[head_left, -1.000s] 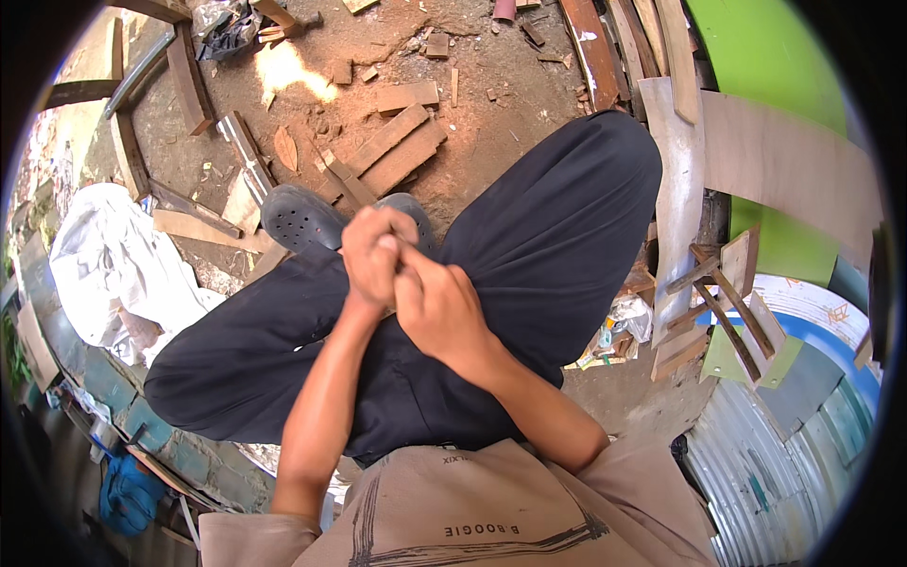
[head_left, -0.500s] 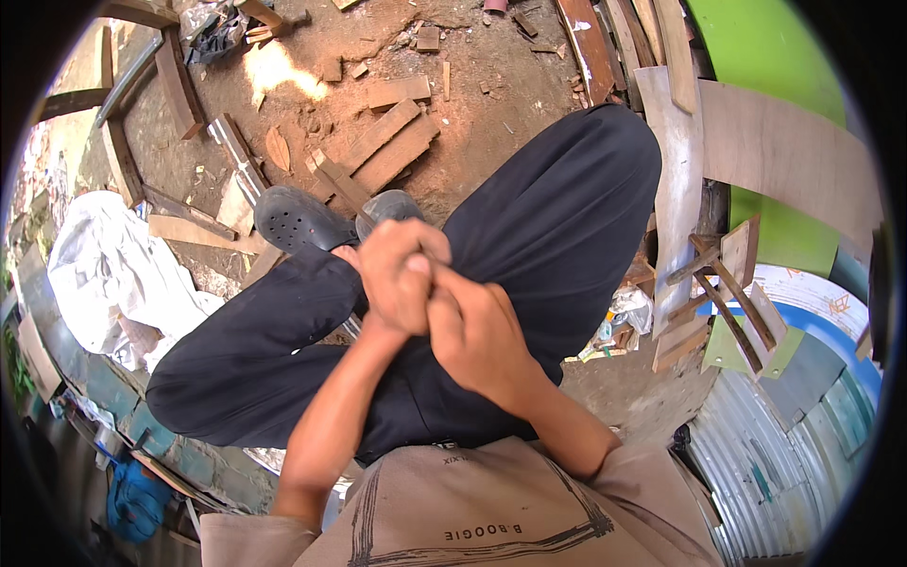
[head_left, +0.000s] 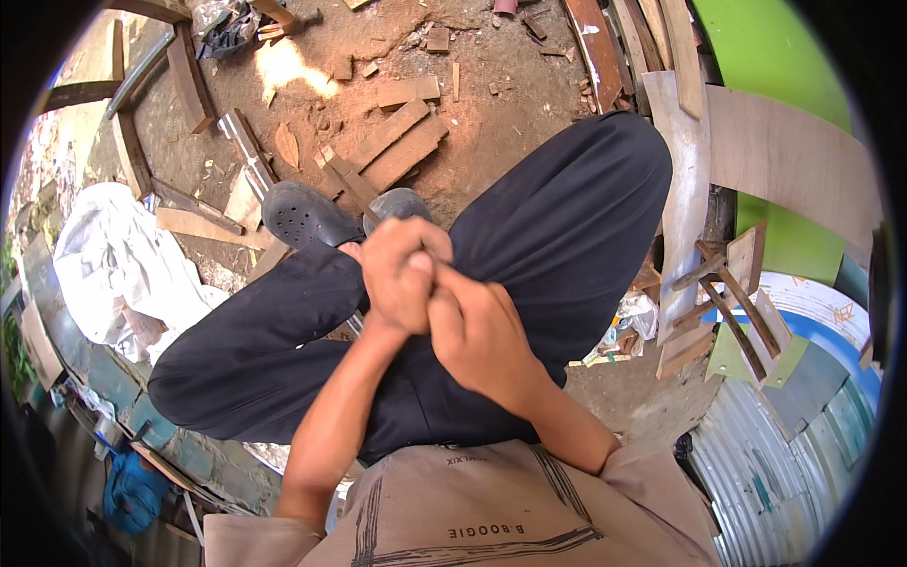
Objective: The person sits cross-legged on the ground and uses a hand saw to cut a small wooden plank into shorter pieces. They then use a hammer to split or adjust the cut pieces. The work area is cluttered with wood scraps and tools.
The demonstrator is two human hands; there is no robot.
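Note:
My left hand and my right hand are pressed together above my lap. The left is closed, its fingers curled and its thumb lying against the right hand's fingers. My right hand is closed too, with its fingertips tucked in at the left palm. Whatever lies between them, if anything, is hidden. Just beyond the hands are two dark grey clogs on my feet. A narrow wooden strip slants on the ground near the clogs, beside some short brown boards.
White cloth lies at the left, near a timber frame. Planks and a green panel stand at the right. Nailed wooden pieces sit above corrugated metal sheets. A blue bag is at the lower left.
The surroundings have shifted slightly right in view. My hands stay joined in nearly the same place and pose.

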